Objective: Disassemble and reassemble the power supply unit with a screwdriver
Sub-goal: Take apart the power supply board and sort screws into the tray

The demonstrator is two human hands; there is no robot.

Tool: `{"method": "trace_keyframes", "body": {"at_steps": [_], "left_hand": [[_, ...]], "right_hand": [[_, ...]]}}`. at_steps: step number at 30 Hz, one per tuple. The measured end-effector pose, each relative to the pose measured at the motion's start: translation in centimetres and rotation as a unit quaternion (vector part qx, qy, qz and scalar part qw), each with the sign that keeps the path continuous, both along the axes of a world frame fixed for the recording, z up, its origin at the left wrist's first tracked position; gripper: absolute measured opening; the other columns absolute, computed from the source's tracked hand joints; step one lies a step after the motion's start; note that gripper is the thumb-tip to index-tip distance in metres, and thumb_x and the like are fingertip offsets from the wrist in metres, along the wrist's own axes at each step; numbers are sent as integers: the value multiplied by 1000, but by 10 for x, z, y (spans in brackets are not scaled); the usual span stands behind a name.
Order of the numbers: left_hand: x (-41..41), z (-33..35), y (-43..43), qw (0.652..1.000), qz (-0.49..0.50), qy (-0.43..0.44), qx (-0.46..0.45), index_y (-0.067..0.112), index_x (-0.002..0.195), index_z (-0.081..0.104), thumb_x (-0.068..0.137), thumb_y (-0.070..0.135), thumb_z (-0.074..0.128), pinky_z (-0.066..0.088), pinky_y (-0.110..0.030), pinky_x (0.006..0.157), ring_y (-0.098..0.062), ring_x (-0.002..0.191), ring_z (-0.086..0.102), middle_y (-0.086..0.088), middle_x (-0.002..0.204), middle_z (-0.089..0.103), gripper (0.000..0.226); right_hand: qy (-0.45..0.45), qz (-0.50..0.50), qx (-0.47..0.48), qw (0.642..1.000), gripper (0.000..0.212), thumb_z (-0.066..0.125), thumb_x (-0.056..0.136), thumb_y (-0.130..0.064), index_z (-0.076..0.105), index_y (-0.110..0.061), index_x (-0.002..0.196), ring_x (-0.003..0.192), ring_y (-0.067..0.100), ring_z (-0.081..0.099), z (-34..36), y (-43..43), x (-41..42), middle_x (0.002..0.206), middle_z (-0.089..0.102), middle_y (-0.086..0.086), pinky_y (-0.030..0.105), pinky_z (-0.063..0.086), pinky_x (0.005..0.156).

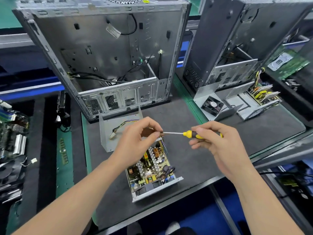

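Power supply unit (152,173): near the front edge of the bench (211,160), lying flat with its lid off. The circuit board and coils face up, probably so the fixings can be reached from above.
Right hand (215,141): above the unit, fingers curled round the yellow-and-black handle of the screwdriver (186,133), holding it level and off the work.
Left hand (137,139): thumb and fingertips pinch the tip of the screwdriver shaft, likely seating a screw on the bit or taking one off.
Hidden: the bit and any screw are covered by the left fingers, so I cannot tell if a screw is there. The unit's far end sits under the same hand.
Stage: dismantling or rebuilding, cannot tell which.
Lid (105,133): bent grey sheet metal just behind the unit, open side up, set aside within reach. A wire bundle (122,125) with a white plug lies in it.
Computer case (105,56): upright at the bench's far edge, side open, loose cables inside. Its top is cut off by the frame.
Neighbouring bench, far right: another dismantled unit and a fan (212,106), with the detail too small to read.
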State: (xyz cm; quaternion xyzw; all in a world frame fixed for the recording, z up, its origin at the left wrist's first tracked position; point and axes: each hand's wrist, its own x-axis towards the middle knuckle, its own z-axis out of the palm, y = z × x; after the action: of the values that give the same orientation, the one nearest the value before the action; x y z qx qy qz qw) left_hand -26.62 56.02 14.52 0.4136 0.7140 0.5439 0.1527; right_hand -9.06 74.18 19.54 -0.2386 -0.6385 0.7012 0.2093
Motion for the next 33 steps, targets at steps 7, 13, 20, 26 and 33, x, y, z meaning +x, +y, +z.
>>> {"method": "trace_keyframes", "body": {"at_steps": [7,13,20,26,33], "left_hand": [[19,-10,6,998,-7,-28,-62,34,101,66,89,13,79,58,-41,81,-15,89,73,11,91,76,28],[41,-12,22,988,-12,-28,-149,34,102,60,85,19,84,51,-19,74,-14,78,70,18,85,78,33],[57,-19,35,967,-43,-20,-249,30,114,55,101,9,63,44,-12,80,4,96,64,23,93,77,26],[67,-29,37,961,-2,0,-277,28,116,56,101,8,60,45,-19,81,-8,90,65,30,94,75,25],[65,-43,36,920,-53,140,-362,29,103,72,97,35,66,44,-28,91,-4,93,49,9,93,65,11]], "right_hand": [[33,-43,74,996,11,76,93,-15,72,-16,103,74,37,76,-12,13,-9,83,75,17,35,63,66],[25,48,132,990,11,73,96,-16,67,-18,105,63,31,72,-22,35,-14,77,71,11,34,58,58],[3,123,140,983,11,72,97,-13,67,-20,104,63,29,71,-39,65,-9,74,70,8,36,57,59],[-2,161,135,978,10,72,98,-14,66,-20,104,64,29,71,-51,78,-10,76,70,9,40,58,60],[-5,170,143,975,9,71,98,-16,67,-20,105,65,28,72,-54,83,-9,77,70,9,38,59,61]]}}
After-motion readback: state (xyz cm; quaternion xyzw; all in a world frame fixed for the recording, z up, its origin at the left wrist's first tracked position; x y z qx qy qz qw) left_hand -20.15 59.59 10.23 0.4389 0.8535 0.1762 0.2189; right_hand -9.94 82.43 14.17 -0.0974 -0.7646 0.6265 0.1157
